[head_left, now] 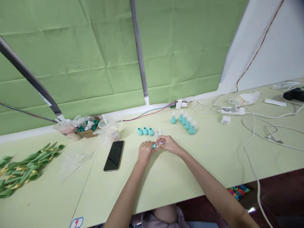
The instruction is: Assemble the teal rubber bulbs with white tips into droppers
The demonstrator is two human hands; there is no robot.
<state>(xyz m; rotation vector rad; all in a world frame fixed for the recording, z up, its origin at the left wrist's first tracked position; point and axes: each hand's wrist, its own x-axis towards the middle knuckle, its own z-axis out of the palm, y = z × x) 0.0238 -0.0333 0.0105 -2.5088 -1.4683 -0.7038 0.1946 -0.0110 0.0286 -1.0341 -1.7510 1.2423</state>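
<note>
Above the middle of the table, my left hand [145,152] is closed round a small turquoise bulb-shaped pot [154,146], mostly covered by my fingers. My right hand [169,144] pinches a small whitish translucent piece [161,143] at the pot's mouth; whether it is inside the mouth I cannot tell. Just beyond my hands stand three open turquoise pots [145,131] in a row, with a few small white pieces [160,132] beside them. Farther right, several turquoise pots with pointed clear tops [187,124] stand upright in a line, and one more such pot [173,119] stands to their left.
Left of my hands lies a black phone [114,155]. Green artificial stems [30,164], a clear plastic bag [73,163], a plastic cup [68,130] and a small cardboard box [89,131] sit farther left. White cables [254,126] and a power strip [231,110] lie at the right.
</note>
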